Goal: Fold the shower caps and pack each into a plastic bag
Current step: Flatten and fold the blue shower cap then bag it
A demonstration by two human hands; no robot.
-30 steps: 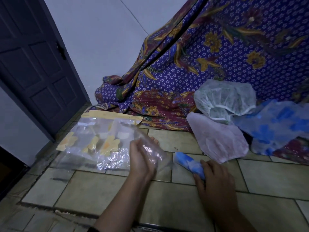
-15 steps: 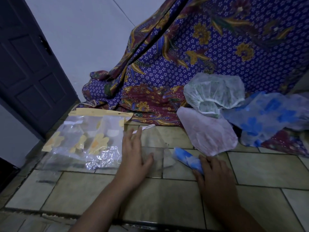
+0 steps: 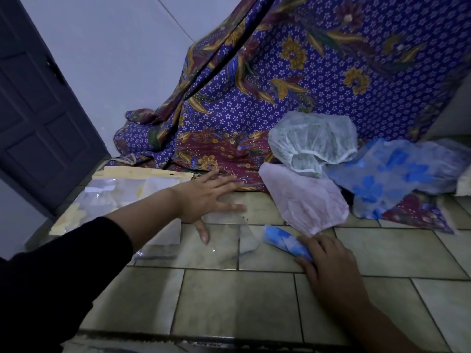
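A clear plastic bag (image 3: pixel 224 238) lies flat on the tiled floor. My left hand (image 3: pixel 206 197) presses on its far end with fingers spread straight. A rolled blue-and-white shower cap (image 3: pixel 283 240) lies at the bag's right opening. My right hand (image 3: pixel 328 266) holds the roll's near end with curled fingers. Loose caps lie behind: a pink one (image 3: pixel 305 205), a white-green one (image 3: pixel 313 141) and a blue-flowered one (image 3: pixel 392 174).
A packet of plastic bags with yellow shapes and a yellow header (image 3: pixel 122 189) lies left of my hand. A purple batik cloth (image 3: pixel 280 93) hangs and pools behind the caps. A dark door (image 3: pixel 38 110) stands at the left. Tiled floor (image 3: pixel 242 301) spreads in front.
My left hand let the lifted bag down, flattened it on the tiles and slid forward over it. My right hand stayed on the rolled cap. The camera moved closer.
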